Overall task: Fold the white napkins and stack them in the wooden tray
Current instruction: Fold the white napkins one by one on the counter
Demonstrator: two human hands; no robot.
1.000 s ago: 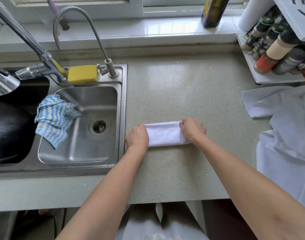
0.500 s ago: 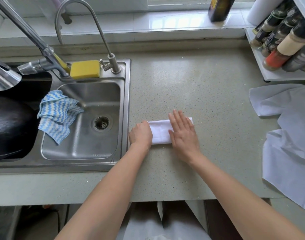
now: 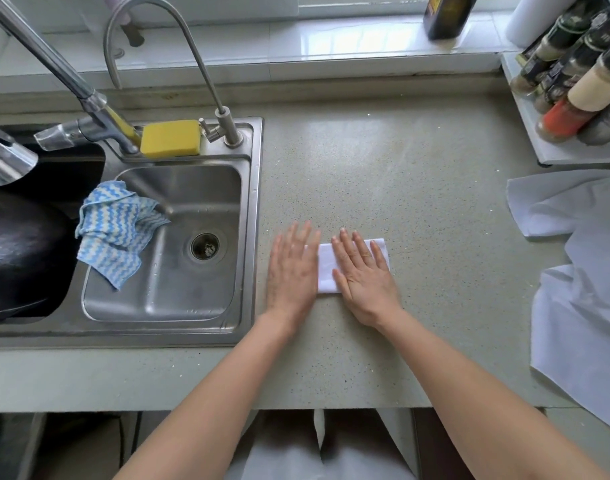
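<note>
Both hands are flat now: half a second ago the left hand [image 3: 291, 271] was a curled fist at the napkin's end, and it has opened out, fingers straight, palm down. Right hand [image 3: 364, 277] is spread too, fingers extended, pressing the folded white napkin [image 3: 326, 268] into the counter [image 3: 400, 168]. Neither hand grasps anything; they just press. There's a thin ring on the right hand.

That napkin is a small, neat white rectangle, folded several times, edges crisp, lying near the counter's front edge, just right of the steel sink [image 3: 251, 202]. Only a strip shows between the two hands, plus a corner past the right fingertips.

Over on the right, more loose white cloth [image 3: 580, 271] lies rumpled and unfolded, draping off the counter's edge.

Writing? The spice jars [image 3: 573, 84] in the rack carry labels, but they're too blurred to read. Same for the dark bottle [image 3: 447, 15] on the sill: a yellow label, nothing legible.

Yellow sponge [image 3: 170, 138] sits behind the basin, blue-and-white zigzag cloth [image 3: 115, 230] hangs over the divider.
</note>
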